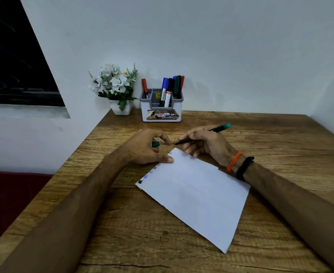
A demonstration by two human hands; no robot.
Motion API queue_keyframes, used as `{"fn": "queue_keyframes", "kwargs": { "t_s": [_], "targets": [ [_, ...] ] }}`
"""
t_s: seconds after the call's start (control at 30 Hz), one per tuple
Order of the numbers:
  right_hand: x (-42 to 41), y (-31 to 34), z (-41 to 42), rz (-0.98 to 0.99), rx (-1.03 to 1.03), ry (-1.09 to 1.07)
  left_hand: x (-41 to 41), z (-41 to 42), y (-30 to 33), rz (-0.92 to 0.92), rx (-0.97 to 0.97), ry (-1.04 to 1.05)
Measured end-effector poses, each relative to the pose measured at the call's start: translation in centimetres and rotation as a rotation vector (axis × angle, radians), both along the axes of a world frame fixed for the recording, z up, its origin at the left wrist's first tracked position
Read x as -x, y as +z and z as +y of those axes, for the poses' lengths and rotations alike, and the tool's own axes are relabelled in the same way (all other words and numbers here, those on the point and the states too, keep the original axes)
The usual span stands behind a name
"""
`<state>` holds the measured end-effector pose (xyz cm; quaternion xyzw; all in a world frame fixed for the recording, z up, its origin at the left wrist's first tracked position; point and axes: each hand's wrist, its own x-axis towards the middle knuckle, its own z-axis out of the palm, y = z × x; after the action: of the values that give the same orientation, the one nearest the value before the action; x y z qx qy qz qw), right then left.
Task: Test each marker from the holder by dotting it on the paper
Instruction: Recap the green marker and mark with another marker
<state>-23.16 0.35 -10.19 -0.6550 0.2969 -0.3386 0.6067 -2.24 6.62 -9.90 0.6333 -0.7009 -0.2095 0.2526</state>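
A white sheet of paper (195,196) lies at an angle on the wooden desk, with several small ink marks along its left edge. My right hand (205,144) grips a thin black marker (219,129) with a teal end, uncapped, its tip pointing left just above the paper's far corner. My left hand (148,146) holds the marker's green cap (155,144) in curled fingers while its thumb rests on the paper's left edge. The white and grey holder (161,109) stands at the back with several markers in it.
A small white pot of artificial white flowers (116,89) stands left of the holder, against the wall. The wooden desk (270,138) meets walls at the back and right. Its left edge drops to a dark red surface (8,198).
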Motion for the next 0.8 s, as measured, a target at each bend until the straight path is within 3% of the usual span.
{"fn": "queue_keyframes", "kwargs": {
  "t_s": [0.27, 0.8],
  "targets": [
    [-1.2, -0.8, 0.5, 0.166, 0.129, -0.106, 0.3, 0.1, 0.1, 0.019, -0.003, -0.003],
    [-1.3, -1.2, 1.0, 0.195, 0.184, -0.203, 0.3, 0.3, 0.4, -0.053, 0.017, -0.057]
  ]
}}
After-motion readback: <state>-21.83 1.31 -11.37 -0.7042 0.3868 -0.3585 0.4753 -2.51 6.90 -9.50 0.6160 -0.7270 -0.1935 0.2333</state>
